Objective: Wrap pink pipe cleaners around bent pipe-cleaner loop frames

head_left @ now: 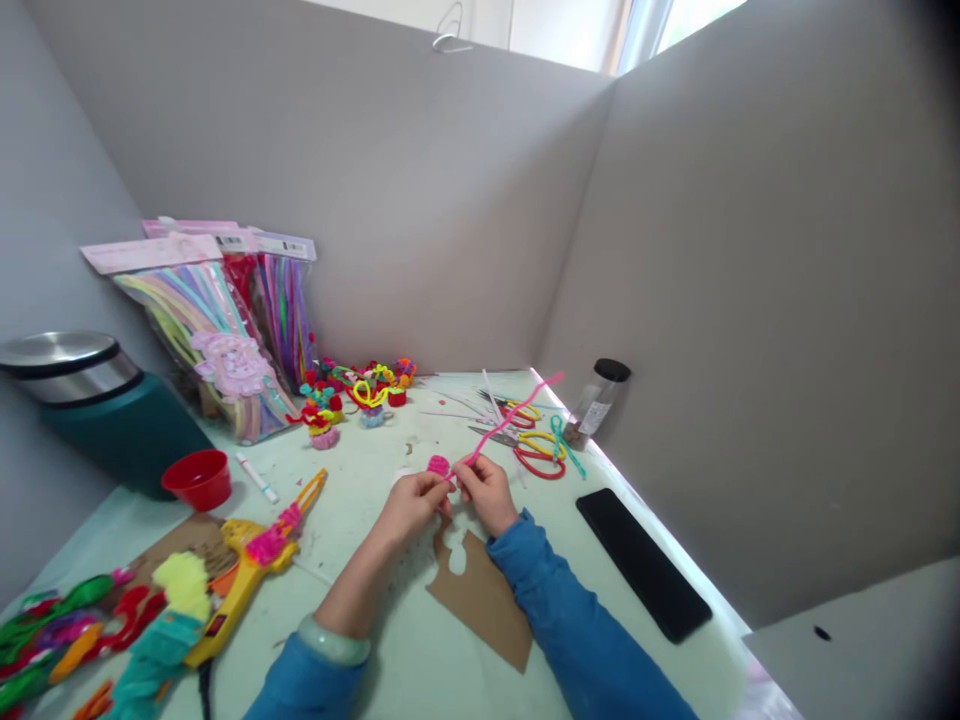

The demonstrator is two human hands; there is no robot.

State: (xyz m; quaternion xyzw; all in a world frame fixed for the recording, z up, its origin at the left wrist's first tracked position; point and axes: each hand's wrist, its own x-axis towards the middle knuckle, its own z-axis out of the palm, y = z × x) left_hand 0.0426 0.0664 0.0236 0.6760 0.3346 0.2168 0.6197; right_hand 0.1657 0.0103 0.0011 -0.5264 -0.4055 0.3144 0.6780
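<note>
Right hand [486, 492] pinches the pink pipe cleaner [501, 427]; left hand [415, 503] apparently does too; it should handle light, soft, bendable; best held near its lower end.

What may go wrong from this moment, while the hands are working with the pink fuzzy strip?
The yellow glue gun has bright pink fuzzy material lying against it; if the tool is hot, which I cannot tell, this might scorch.

The pink fuzzy strip, pinched in the right hand, stretches towards the scissors, so its loose end might snag on them.
</note>
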